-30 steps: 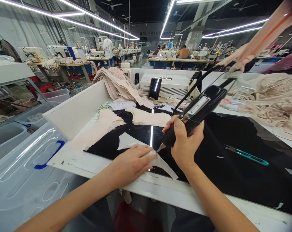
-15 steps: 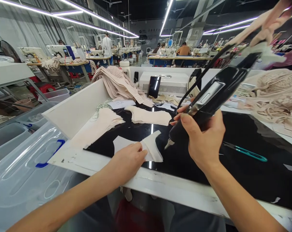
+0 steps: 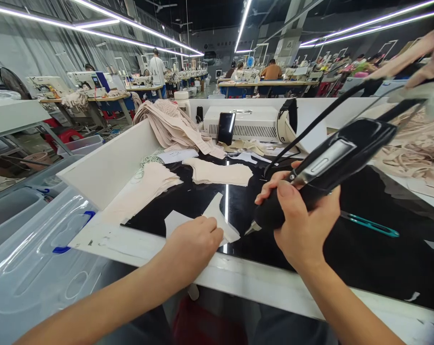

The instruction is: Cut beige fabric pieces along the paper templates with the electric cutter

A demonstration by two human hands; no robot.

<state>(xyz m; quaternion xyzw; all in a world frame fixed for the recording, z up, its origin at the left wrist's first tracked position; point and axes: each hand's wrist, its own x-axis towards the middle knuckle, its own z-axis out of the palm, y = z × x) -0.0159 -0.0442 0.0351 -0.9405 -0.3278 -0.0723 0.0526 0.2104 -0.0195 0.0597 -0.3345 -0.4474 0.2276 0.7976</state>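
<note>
My left hand (image 3: 193, 247) is closed at the table's front edge, its fingers pinching a small cream fabric piece (image 3: 218, 218). A flat white piece (image 3: 175, 221) lies under and left of that hand. My right hand (image 3: 306, 215) is wrapped round a black corded handheld tool (image 3: 332, 160) with a silver plate on its side. The tool's pointed metal tip (image 3: 252, 228) points down-left, close to the right side of the cream fabric piece. Whether the tip touches the table surface, I cannot tell.
Cream fabric stacks (image 3: 220, 172) lie behind my hands, with more pale fabric (image 3: 145, 187) at left. A teal-handled tool (image 3: 375, 225) rests on the black table surface (image 3: 364, 258). A phone (image 3: 226, 128) leans against a white vented box (image 3: 256, 117). A blurred pale shape (image 3: 414, 57) hangs upper right.
The black tool has tilted flatter, its rear end swinging right and down. My left hand has shifted slightly right and down over the cream fabric piece.
</note>
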